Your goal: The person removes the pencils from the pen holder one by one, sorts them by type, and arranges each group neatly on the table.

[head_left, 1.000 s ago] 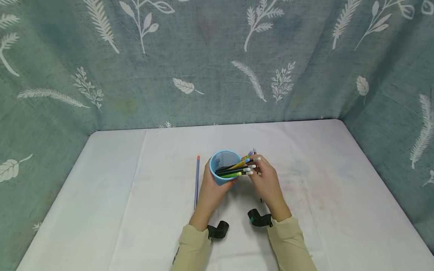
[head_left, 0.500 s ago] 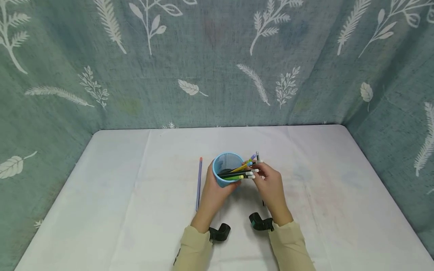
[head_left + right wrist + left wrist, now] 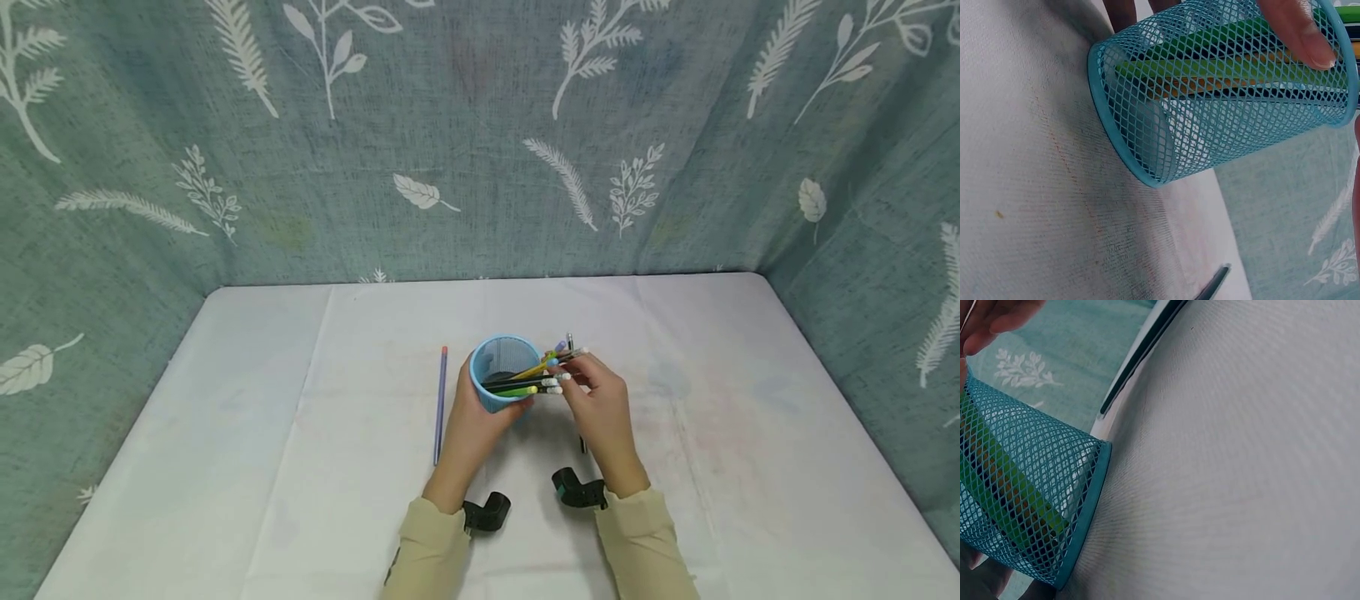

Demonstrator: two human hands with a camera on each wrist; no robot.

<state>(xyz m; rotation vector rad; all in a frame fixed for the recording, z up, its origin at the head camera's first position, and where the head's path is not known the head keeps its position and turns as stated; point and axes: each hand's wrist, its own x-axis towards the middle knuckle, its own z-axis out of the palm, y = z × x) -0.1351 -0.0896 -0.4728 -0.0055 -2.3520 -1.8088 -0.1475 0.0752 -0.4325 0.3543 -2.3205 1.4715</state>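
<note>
From where I'm standing, the left hand (image 3: 472, 423) is holding a round, light-blue metal-mesh cup (image 3: 1035, 437) a little below the centre of the head view, its fingers and thumb wrapping the outside. The cup is tilting, its mouth facing up and towards the right of the frame, and a loose bunch of slim black, green and yellow pencils (image 3: 517, 384) is leaning out past the rim, several of the black ones showing white ends. Through the mesh, in the right wrist view, their lower lengths are lying slantwise inside the cup.

The right hand (image 3: 602, 410) is reaching in from the right of the cup, its fingers bending in among the pale pencil ends; whether they are pinching one of them I cannot tell.

A purple pencil with an orange-red end (image 3: 440, 406) is lying just left of the left hand, on the white cloth-covered surface (image 3: 337, 500). A thin dark pencil with a silvery end (image 3: 582, 445) is showing above and below the right hand, which is hiding its middle. Beige sleeves (image 3: 429, 542) are covering both forearms, and small black wrist devices (image 3: 488, 512) are sitting at the cuffs. Behind it all, a grey-green cloth printed with white leaves (image 3: 465, 233) is hanging across the top of the frame
</note>
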